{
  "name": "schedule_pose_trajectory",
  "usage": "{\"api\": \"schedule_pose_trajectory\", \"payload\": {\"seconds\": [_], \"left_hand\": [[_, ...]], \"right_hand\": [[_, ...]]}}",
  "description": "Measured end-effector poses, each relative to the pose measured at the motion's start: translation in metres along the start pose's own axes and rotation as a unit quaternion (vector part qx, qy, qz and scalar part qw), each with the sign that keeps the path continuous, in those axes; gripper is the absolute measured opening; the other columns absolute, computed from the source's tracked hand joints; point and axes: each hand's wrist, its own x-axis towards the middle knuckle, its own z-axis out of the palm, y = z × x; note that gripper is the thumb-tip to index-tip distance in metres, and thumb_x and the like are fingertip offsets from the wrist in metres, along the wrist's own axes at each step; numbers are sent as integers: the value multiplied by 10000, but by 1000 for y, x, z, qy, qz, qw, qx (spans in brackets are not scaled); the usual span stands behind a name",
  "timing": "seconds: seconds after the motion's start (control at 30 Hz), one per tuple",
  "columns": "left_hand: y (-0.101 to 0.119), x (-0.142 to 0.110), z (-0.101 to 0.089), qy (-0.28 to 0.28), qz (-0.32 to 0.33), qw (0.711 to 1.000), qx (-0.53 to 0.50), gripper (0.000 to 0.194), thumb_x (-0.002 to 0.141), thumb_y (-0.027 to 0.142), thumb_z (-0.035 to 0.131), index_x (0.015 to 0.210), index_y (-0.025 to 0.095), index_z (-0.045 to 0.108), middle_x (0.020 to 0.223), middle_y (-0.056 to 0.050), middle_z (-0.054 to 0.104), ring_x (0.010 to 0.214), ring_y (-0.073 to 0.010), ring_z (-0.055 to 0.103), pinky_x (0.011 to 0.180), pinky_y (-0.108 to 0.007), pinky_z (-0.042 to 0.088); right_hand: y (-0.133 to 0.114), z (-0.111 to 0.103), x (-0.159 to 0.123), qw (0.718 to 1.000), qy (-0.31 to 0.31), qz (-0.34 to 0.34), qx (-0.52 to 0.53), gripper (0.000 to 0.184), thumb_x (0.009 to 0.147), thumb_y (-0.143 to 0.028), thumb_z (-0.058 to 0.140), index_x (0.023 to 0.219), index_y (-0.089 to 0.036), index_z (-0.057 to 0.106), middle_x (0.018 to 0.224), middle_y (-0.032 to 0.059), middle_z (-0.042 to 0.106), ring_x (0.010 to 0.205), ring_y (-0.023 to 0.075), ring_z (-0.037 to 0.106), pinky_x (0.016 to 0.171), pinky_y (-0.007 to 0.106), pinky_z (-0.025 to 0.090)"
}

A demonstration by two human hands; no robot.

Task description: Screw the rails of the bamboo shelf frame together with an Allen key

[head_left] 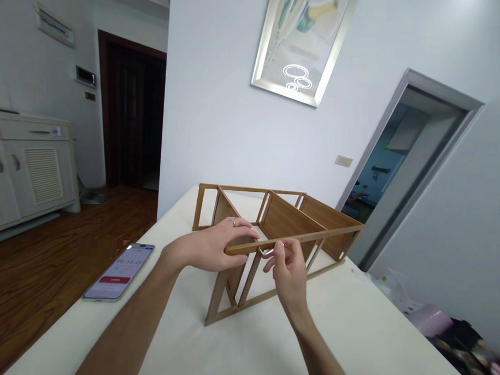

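A wooden shelf rack (pixel 293 224) lies on its side on the white table (pixel 351 333). My left hand (pixel 215 245) grips the near end of its top rail, fingers over the wood and thumb under it. My right hand (pixel 287 268) pinches a small bent metal key (pixel 265 252) just under that rail, its tip at the wood beside my left hand.
A phone (pixel 119 270) with a lit timer screen lies near the table's left edge. White cabinets (pixel 25 163) stand at far left over a wooden floor. Bags and clutter (pixel 446 325) sit past the table's right edge. An open doorway (pixel 398 176) is behind the rack.
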Motion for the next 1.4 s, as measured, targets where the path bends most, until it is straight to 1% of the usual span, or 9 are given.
{"api": "schedule_pose_trajectory", "payload": {"seconds": [0.13,0.23,0.33,0.5,0.67,0.8,0.93,1.2,1.4], "left_hand": [[1,3,3,4,11,1000,-1,420,924,367,617,1335,354,531,1524,-30,460,1469,-255,362,1219,-421,327],[3,4,4,1,14,1000,1,378,940,356,593,1311,340,522,1520,-33,459,1479,-255,337,1228,-431,312],[3,4,4,-5,16,1000,3,363,944,336,584,1301,319,516,1541,-36,439,1501,-260,300,1234,-431,300],[1,4,5,0,16,1000,2,388,955,337,572,1337,321,506,1532,-31,451,1492,-251,328,1236,-418,303],[0,4,7,10,19,1000,6,431,938,316,599,1363,343,531,1545,-28,440,1487,-265,339,1229,-419,317],[-1,4,8,6,14,1000,7,448,941,310,591,1383,342,519,1548,-33,434,1491,-265,325,1234,-431,310],[1,4,7,-2,6,1000,9,425,959,357,577,1381,356,528,1572,-35,402,1507,-278,301,1238,-453,297],[1,4,8,10,19,1000,-1,379,966,357,567,1343,333,541,1537,-43,436,1497,-264,312,1234,-442,307],[-1,5,10,15,32,999,-6,358,965,332,568,1322,327,548,1516,-45,454,1489,-258,316,1241,-447,294]], "right_hand": [[3,-22,6,965,5,-180,-193,280,959,-467,612,1059,-214,546,792,18,706,619,152,656,547,264,501],[7,-36,14,891,-18,-347,-293,254,937,-409,680,1045,-199,586,834,44,708,696,168,666,615,281,526],[8,-44,24,817,-24,-457,-351,217,943,-363,694,1036,-192,599,856,60,718,738,174,674,677,286,528],[1,-50,37,732,-41,-533,-422,162,969,-345,660,952,-187,627,769,46,691,712,172,622,679,294,472],[-12,-53,43,674,-76,-591,-436,154,990,-300,634,902,-174,640,669,5,603,624,143,526,645,291,420],[-18,-54,44,648,-90,-604,-456,294,1012,-299,598,738,-194,581,617,-18,537,583,127,454,615,286,371],[-10,-48,37,667,-75,-579,-464,408,1033,-317,554,644,-210,495,579,-29,493,534,119,400,572,294,303],[16,-20,9,794,-23,-454,-403,399,1019,-282,537,638,-219,436,520,-46,468,471,100,397,532,275,270],[16,-8,-5,887,-45,-322,-327,428,1037,-339,467,632,-223,388,501,-70,397,437,80,341,493,253,245]]}}
